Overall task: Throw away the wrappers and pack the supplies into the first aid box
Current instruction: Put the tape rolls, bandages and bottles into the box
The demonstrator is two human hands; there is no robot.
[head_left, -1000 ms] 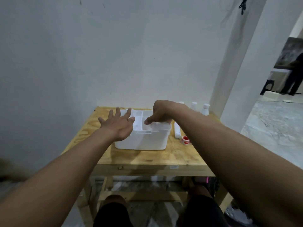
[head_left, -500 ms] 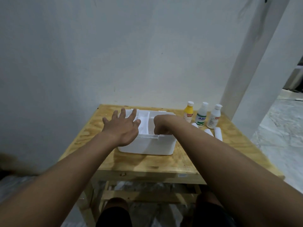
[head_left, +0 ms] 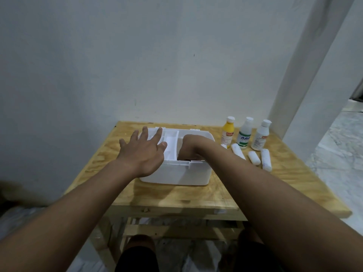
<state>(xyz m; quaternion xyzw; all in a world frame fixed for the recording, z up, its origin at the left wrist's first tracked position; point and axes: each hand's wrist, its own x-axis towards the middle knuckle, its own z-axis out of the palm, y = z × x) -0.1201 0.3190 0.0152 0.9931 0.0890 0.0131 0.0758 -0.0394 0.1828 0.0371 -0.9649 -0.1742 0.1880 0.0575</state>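
First aid box (head_left: 176, 175): white, lid off, sits mid-table on the wooden table (head_left: 255, 191), closer to the wall than to the front edge. Narrow divider tray (head_left: 171, 143) runs front to back inside it.

Left hand (head_left: 142, 152): fingers straight and spread, palm down over the left part of the box, holding nothing. Can't tell whether it touches the rim or just hovers.

Right hand (head_left: 189, 148): wrist bent, dipped into the right compartment. Fingers are below the rim and hidden, so can't tell if it's grasping anything or empty.

Supplies outside the box, on the table to its right:
- yellow bottle (head_left: 227, 133), upright, nearest the box
- green-label bottle (head_left: 244, 135), upright, middle
- red-label bottle (head_left: 261, 136), upright, furthest right
- three white bandage rolls lying flat just in front of the bottles: first roll (head_left: 237, 151), second roll (head_left: 254, 158), third roll (head_left: 266, 160); first is partly behind the right forearm.

Box contents under the right hand not visible.
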